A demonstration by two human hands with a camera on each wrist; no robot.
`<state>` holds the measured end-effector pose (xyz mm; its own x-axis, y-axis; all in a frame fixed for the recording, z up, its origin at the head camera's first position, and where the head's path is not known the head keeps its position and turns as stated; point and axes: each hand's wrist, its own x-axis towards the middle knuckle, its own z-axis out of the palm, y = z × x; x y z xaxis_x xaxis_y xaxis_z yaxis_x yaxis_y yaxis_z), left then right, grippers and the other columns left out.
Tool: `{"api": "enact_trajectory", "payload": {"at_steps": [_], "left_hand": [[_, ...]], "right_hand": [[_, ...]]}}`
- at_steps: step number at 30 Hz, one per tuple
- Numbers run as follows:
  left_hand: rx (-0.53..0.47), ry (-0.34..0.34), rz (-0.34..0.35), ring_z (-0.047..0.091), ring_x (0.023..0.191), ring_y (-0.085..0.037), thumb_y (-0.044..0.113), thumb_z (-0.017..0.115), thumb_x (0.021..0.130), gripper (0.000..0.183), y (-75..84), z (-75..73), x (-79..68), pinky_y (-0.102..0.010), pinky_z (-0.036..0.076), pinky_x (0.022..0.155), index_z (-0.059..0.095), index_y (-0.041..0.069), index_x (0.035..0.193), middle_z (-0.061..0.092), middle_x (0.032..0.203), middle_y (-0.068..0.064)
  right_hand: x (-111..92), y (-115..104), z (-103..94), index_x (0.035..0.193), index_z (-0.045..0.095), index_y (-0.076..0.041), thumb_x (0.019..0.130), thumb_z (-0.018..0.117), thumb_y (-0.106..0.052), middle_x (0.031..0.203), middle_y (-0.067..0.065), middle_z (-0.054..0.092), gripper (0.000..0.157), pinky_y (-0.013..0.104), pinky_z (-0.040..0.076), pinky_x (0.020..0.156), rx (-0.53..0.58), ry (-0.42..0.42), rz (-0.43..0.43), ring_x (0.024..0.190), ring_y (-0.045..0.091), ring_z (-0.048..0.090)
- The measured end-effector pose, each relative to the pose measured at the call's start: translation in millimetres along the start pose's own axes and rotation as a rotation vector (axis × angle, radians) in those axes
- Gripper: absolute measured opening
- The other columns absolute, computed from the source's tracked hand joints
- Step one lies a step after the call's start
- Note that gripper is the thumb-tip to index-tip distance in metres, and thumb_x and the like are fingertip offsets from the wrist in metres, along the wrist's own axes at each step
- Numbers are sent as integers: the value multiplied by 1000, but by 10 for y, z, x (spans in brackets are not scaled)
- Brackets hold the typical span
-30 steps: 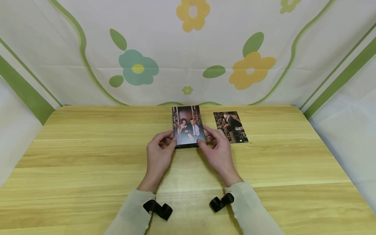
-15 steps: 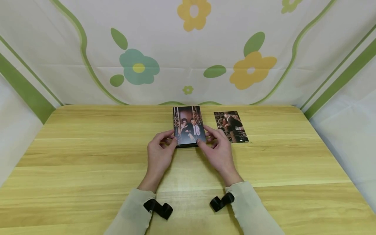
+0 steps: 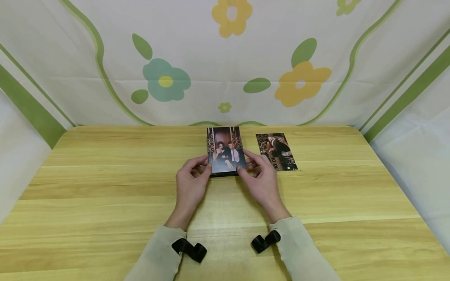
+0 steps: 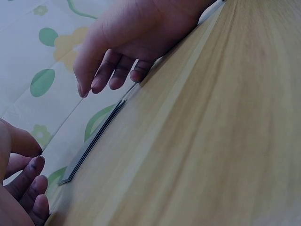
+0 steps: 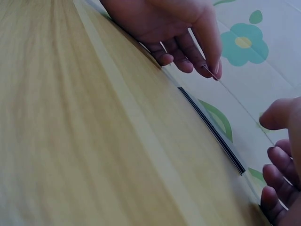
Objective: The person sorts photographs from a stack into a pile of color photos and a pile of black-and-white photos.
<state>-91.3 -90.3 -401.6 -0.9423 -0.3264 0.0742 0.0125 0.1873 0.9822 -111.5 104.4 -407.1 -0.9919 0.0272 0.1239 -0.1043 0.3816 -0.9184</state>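
Observation:
A photo card (image 3: 225,146) printed with two seated people is held at the middle back of the table. My left hand (image 3: 192,179) pinches its near left corner between thumb and fingers. On the opposite corner, my right hand (image 3: 260,179) pinches in the same way. Seen edge-on in the right wrist view, the card is a thin line above a flat dark stack (image 5: 211,129) lying on the wood. Only a dark strip of that stack shows at the card's near edge in the head view; the card hides the remainder.
To the right of my right hand lies a second photo card (image 3: 279,152), turned sideways, with a dark picture. The wooden table (image 3: 105,195) ends at the back against a white curtain (image 3: 211,62) with flower prints.

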Motion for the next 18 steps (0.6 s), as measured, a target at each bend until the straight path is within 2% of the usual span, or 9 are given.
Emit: {"api": "enact_trajectory", "payload": {"at_steps": [5, 9, 14, 18], "left_hand": [[-6, 5, 21, 64, 91, -15, 0, 77, 93, 27, 29, 30, -15, -20, 47, 75, 82, 6, 119, 78, 107, -14], [-31, -25, 22, 65, 90, -16, -1, 77, 93, 27, 115, 163, -50, -20, 49, 76, 81, 6, 118, 78, 106, -15], [-75, -108, -43, 66, 91, -17, 2, 78, 92, 30, 294, 532, -103, -25, 56, 78, 80, 9, 121, 78, 107, -10], [-63, -156, -88, 66, 92, -14, 6, 79, 93, 33, 417, 915, -168, -28, 56, 78, 78, 13, 125, 78, 106, -2]], "right_hand": [[-9, 0, 11, 136, 74, -18, 92, 79, -5, 111, 9, 66, 46, 21, 50, 77, 105, 85, -2, 96, 19, 59], [7, 25, -34, 128, 78, -16, 94, 77, -3, 103, 2, 63, 36, 19, 52, 76, 156, 228, -30, 91, 16, 61], [70, 98, -219, 118, 81, -11, 98, 74, -7, 96, -9, 61, 22, 17, 50, 71, 216, 486, -2, 87, 10, 59], [133, 207, -452, 117, 82, -11, 100, 73, -16, 100, -12, 62, 20, 21, 46, 78, 223, 630, 59, 96, 7, 57]]}}
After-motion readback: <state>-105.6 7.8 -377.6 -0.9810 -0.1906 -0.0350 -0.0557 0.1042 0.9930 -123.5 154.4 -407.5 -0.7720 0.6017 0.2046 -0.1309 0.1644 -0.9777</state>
